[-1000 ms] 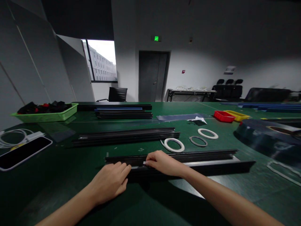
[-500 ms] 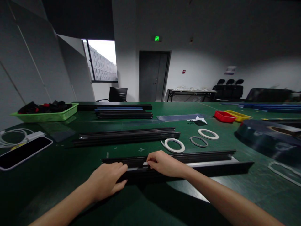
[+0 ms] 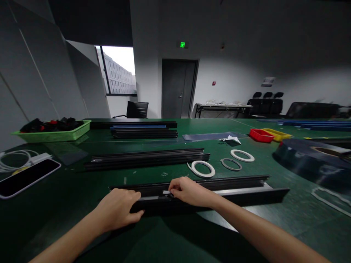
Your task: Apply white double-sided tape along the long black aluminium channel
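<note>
The left hand [image 3: 119, 207] is gripping the near black rail [image 3: 164, 206] toward its left end. The right hand [image 3: 186, 190] is pinching a small white tab [image 3: 166, 192] between thumb and finger, at the rail's channel. The rail is lying lengthwise on the green counter [image 3: 304, 219], nearer than a white tape roll [image 3: 203, 175], while another dark rail [image 3: 148, 159] is resting farther back.
</note>
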A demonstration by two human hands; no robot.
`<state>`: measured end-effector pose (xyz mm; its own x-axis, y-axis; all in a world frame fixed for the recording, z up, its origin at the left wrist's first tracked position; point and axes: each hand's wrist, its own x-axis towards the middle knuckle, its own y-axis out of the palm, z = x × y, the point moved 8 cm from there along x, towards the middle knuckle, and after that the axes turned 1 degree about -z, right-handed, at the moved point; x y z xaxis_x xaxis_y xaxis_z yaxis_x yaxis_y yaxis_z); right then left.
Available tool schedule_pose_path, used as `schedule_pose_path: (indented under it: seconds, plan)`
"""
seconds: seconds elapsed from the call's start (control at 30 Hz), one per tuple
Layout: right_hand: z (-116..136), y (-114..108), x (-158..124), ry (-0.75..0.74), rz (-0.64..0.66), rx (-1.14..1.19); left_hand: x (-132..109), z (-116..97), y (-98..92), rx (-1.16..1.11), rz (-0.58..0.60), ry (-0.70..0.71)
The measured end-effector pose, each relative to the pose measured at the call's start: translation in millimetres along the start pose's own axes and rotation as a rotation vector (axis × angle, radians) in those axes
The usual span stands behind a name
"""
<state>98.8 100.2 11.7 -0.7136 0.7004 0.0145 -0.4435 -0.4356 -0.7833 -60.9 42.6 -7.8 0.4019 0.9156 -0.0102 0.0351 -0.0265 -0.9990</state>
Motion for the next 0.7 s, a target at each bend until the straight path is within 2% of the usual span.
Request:
schedule_pose_path:
  seconds: [0.33,0.7]
  plan:
    - [-2.1,1.0,0.9,0.026,0.020,-0.022,-0.5,-2.2,-0.1,0.019,-0.004,0.057]
    - [1.6,2.6,2.0,-0.064,0.024,-0.030,-0.1,-2.7,0.8,0.024,0.003,0.077]
